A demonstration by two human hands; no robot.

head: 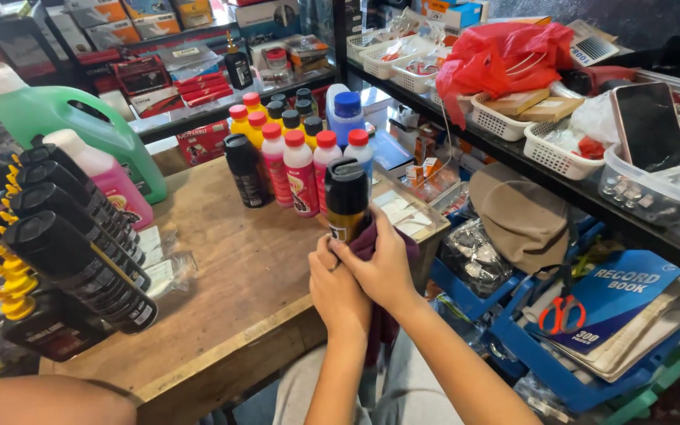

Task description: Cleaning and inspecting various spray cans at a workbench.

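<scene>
Both hands meet at the near edge of the wooden table (222, 260), wrapped around a black spray can (347, 198) with a yellow lower band, held upright. The left hand (337, 293) closes round the can's lower part from below, fingers curled tight, while the right hand (383, 267) presses a dark maroon cloth (371, 245) against the can's side — the cloth hangs down between the wrists. Just beyond the can, a cluster of small bottles (302, 161) with red and black caps stands on the table, with a blue-capped white bottle (346, 114) behind them. At the far left sits a large green jug (64, 118), a pink bottle (108, 177) beside it, and a row of black cans (72, 244) lies nearer. To the right, a shelf (513, 153) carries white baskets (548, 149) — a phone (651, 126) leans there, and red-handled scissors (562, 313) rest below.
</scene>
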